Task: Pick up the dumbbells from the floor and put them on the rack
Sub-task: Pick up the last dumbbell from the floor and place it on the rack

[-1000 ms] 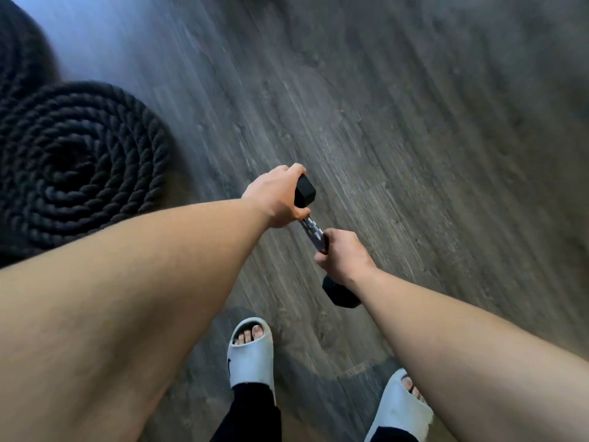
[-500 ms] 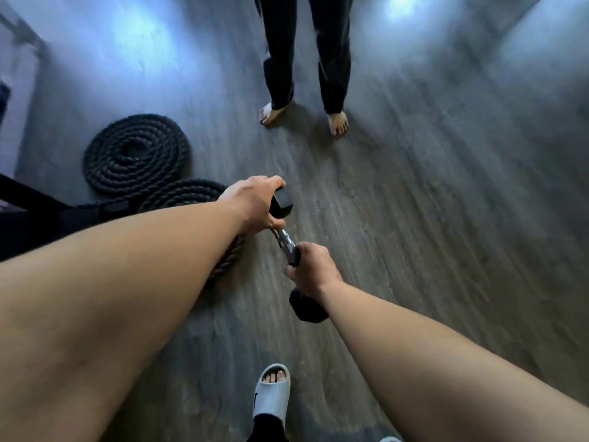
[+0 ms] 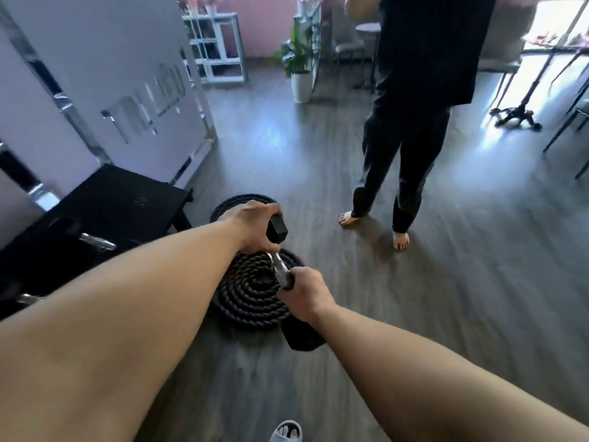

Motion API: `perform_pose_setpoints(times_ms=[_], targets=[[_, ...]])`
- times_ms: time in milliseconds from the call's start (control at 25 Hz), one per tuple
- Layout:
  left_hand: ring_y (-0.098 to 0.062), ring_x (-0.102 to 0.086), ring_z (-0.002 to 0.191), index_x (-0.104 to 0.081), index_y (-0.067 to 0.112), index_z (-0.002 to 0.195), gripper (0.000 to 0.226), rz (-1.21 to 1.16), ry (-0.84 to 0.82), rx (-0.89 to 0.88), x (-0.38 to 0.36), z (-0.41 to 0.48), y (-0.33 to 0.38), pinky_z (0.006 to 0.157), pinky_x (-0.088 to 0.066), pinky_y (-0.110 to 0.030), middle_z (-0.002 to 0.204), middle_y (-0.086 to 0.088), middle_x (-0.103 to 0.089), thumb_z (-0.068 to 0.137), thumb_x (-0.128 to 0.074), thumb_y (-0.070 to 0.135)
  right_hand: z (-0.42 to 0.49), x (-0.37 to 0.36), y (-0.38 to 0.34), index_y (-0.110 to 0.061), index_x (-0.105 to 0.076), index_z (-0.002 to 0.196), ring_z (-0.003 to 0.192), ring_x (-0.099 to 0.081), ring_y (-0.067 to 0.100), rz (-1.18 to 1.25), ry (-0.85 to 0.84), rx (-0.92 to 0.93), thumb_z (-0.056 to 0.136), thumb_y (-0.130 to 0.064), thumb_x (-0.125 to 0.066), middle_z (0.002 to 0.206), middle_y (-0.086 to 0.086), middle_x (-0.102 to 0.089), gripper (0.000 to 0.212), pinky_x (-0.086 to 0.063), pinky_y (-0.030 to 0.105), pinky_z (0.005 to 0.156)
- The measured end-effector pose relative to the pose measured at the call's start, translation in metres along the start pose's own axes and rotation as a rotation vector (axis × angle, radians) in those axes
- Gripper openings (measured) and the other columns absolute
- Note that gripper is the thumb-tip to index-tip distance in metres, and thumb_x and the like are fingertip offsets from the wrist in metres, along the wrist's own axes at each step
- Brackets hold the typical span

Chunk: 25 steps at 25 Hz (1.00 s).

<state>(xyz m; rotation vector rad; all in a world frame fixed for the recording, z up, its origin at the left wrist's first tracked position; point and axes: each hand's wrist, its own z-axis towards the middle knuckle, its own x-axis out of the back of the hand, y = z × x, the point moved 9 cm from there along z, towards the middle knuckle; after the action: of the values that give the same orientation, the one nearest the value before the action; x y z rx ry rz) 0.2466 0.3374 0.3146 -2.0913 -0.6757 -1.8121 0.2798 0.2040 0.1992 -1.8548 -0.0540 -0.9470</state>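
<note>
I'm carrying the dumbbell (image 3: 280,269): left hand (image 3: 255,228) clamps its upper head, right hand (image 3: 302,293) grips the handle. Next, swing toward the rack (image 3: 105,212) at left.

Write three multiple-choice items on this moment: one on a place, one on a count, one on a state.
1. Where does the left hand grip the dumbbell?
A. its far black end
B. its bar
C. nowhere

2. How many coiled ropes lie on the floor?
A. none
B. two
C. five

3. The dumbbell is:
A. lying on the floor
B. held up by both hands
C. on the rack

Answers: A, fingers wrap the black end; B, one coil behind the other; B, the right hand grips the bar.
</note>
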Motion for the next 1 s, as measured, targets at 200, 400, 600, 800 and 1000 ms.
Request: perform_pose_setpoints(times_ms=[200,400,600,800,1000], targets=[[-0.031,-0.058,0.116,-0.047,0.03,0.141,0.085,0.014,0.01,0.222,0.047,-0.146,-0.061,0.093,-0.051,-0.044,0.133,-0.009,-0.058,0.068,-0.08,0.058,-0.082,-0.05,-0.101,-0.015,-0.06,0.07,0.069,-0.057,0.021,-0.02,-0.134,0.21,0.077,-0.024,-0.073,0.069,0.001,-0.061,0.017,-0.037,0.027,0.062],[-0.029,-0.063,0.11,-0.046,0.033,0.143,0.089,0.007,0.001,0.484,0.066,-0.297,-0.134,0.091,-0.053,-0.041,0.132,-0.007,-0.058,0.066,-0.082,0.059,-0.164,-0.131,-0.188,-0.014,-0.058,0.071,0.065,-0.056,0.021,-0.043,-0.293,0.364,0.075,-0.026,-0.073,0.065,-0.002,-0.057,0.02,-0.036,0.026,0.058],[-0.025,-0.062,0.096,-0.048,0.033,0.143,0.092,-0.037,0.025,0.671,0.06,-0.415,-0.204,0.083,-0.055,-0.04,0.114,-0.001,-0.061,0.063,-0.086,0.058,-0.225,-0.214,-0.249,-0.018,-0.051,0.068,0.051,-0.052,0.009,-0.06,-0.476,0.456,0.078,-0.026,-0.076,0.064,-0.007,-0.055,0.027,-0.035,0.024,0.044],[-0.027,-0.061,0.101,-0.042,0.033,0.147,0.095,-0.057,0.029,0.786,0.043,-0.509,-0.272,0.078,-0.053,-0.038,0.13,-0.008,-0.06,0.066,-0.085,0.059,-0.275,-0.29,-0.301,-0.022,-0.051,0.069,0.05,-0.054,0.008,-0.071,-0.601,0.517,0.08,-0.024,-0.075,0.067,-0.005,-0.059,0.026,-0.036,0.02,0.04],[-0.019,-0.053,0.085,-0.042,0.032,0.147,0.092,-0.063,-0.007,0.843,0.025,-0.577,-0.339,0.066,-0.042,-0.032,0.113,-0.002,-0.056,0.069,-0.083,0.058,-0.307,-0.367,-0.342,-0.021,-0.053,0.076,0.052,-0.056,0.012,-0.095,-0.729,0.512,0.088,-0.022,-0.072,0.074,-0.001,-0.06,0.023,-0.039,0.022,0.039]])
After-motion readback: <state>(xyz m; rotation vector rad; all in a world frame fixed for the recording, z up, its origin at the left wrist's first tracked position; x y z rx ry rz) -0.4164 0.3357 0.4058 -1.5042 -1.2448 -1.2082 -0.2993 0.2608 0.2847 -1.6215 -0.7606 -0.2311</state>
